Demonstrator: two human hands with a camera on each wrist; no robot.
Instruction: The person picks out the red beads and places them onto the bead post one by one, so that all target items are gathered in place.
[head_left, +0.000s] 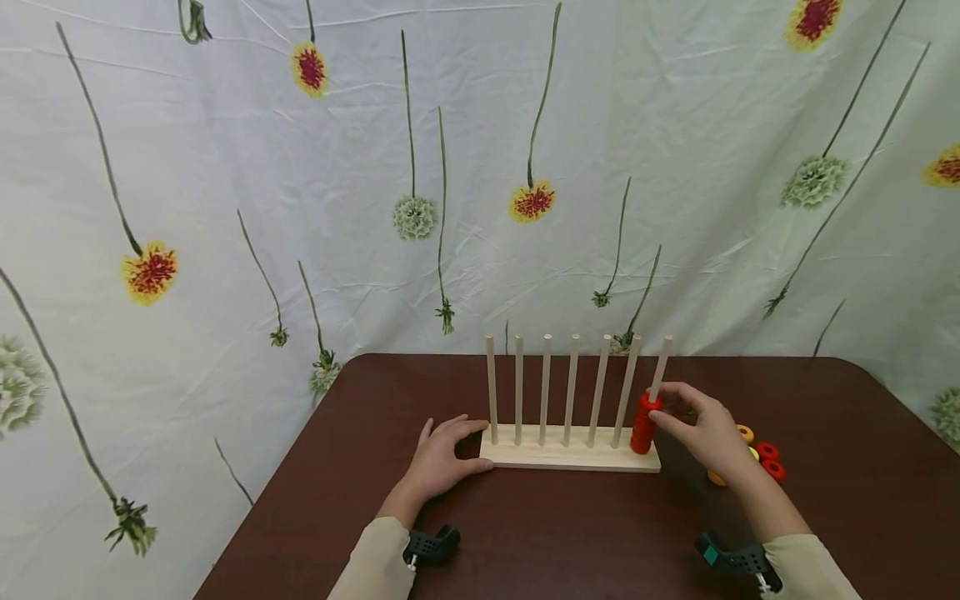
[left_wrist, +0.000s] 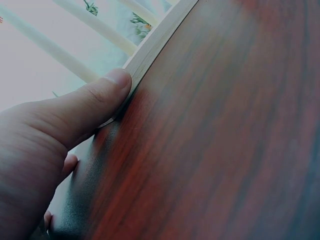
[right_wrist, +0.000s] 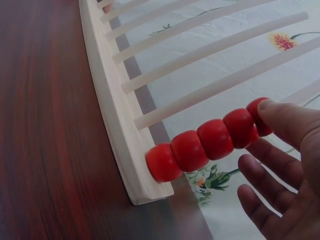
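Note:
A pale wooden peg rack [head_left: 525, 454] stands on the table, with a row of several upright pegs. My left hand [head_left: 438, 462] holds its left end, thumb on the front edge and index finger at the back corner. In the left wrist view the thumb [left_wrist: 112, 85] presses against the base's edge. On the rightmost peg sits a stack of several red beads [right_wrist: 215, 139]. My right hand [head_left: 701, 425] pinches the topmost bead [right_wrist: 257, 115] at the top of the stack. The other fingers of that hand are spread loosely beside the stack.
Loose red beads [head_left: 772, 471] and yellow-orange beads [head_left: 746, 433] lie right of the rack, partly hidden behind my right forearm. The dark brown table [head_left: 570, 533] ends behind the rack, where a white flower-printed cloth [head_left: 480, 267] hangs.

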